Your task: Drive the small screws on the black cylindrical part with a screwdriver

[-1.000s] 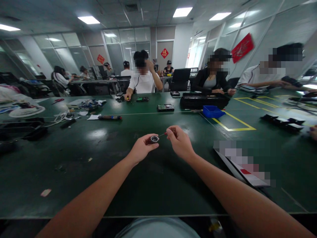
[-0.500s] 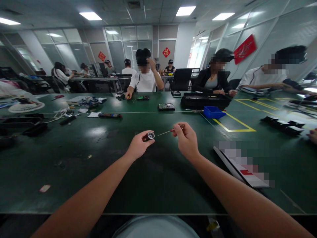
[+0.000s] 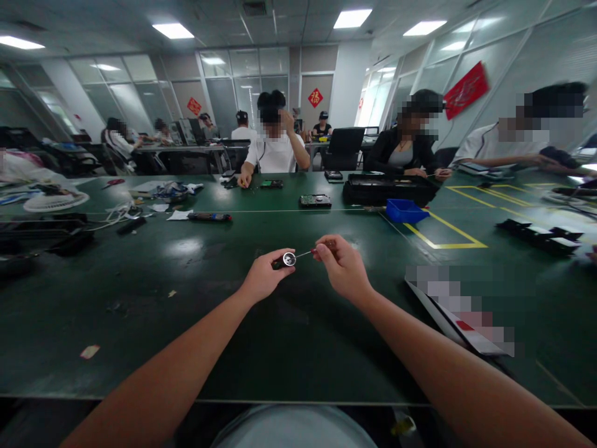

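My left hand (image 3: 267, 275) is closed round a small dark cylinder (image 3: 289, 259) with a bright metal rim, its round end facing me and to the right. Most of its body is hidden behind my fingers. In my right hand (image 3: 342, 264) is a thin screwdriver (image 3: 305, 253), gripped by its reddish handle. Its shaft points left, and the tip is at the rim of the cylinder; I cannot tell whether it is inside. Both hands are held above the green table (image 3: 261, 348).
A hard drive (image 3: 316, 201), a blue tray (image 3: 407, 211) and a long black casing (image 3: 389, 190) lie beyond my hands. A pen-like tool (image 3: 209, 217) is at the left. To the right lies a white packet (image 3: 471, 326). Across the table sits a person (image 3: 275, 149).
My right hand has moved left and brought the screwdriver tip from beside the cylinder to its rim. The cylinder's open end has turned slightly.
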`<state>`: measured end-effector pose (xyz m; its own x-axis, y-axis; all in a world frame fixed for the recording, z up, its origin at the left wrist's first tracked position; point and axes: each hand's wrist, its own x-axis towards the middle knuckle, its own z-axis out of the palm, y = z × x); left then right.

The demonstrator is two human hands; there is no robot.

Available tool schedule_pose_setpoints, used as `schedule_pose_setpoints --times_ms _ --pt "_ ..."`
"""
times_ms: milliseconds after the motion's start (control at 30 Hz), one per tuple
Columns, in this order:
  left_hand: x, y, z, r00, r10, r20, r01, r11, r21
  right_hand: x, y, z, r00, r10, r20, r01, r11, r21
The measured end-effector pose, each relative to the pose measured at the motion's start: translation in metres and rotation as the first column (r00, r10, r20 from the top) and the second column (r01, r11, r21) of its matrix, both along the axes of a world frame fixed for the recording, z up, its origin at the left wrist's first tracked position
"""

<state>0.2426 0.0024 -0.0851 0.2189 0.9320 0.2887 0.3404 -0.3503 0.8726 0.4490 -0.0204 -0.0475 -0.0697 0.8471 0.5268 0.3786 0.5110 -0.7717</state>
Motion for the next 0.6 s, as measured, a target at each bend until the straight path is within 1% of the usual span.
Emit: schedule_pose_setpoints --times_ms 167,233,300,433,500,600 --pt "-0.0012 -0.0042 0.0067 0.999 -0.013 -0.035 0.014 1.000 0.022 0.0012 -0.0025 0.0061 0.981 -0.126 0.150 0.122 0.992 0.035" --pt "-0.0015 -0.0055 0.0089 0.999 -0.015 -0.051 0.017 0.999 0.032 0.0014 -0.0029 0.0066 0.982 -0.116 0.148 0.112 0.993 0.038" --pt "-0.0018 -0.0056 0.0089 0.998 -0.014 -0.063 0.017 0.999 0.043 0.0014 -0.0031 0.0058 0.989 -0.071 0.128 0.065 0.997 0.051" --pt "-0.0026 -0.0038 0.0037 0.995 -0.009 -0.104 0.015 0.998 0.062 0.0012 -0.0040 0.0049 0.991 -0.004 0.136 -0.007 0.997 0.080" --pt "-0.0027 -0.0033 0.0013 0.992 -0.014 -0.129 0.023 0.997 0.072 0.0007 -0.0048 0.0058 0.987 -0.013 0.158 0.003 0.998 0.066" --pt "-0.0022 -0.0038 0.0007 0.988 -0.022 -0.150 0.035 0.996 0.084 -0.0002 -0.0059 0.0072 0.983 -0.060 0.174 0.053 0.998 0.045"
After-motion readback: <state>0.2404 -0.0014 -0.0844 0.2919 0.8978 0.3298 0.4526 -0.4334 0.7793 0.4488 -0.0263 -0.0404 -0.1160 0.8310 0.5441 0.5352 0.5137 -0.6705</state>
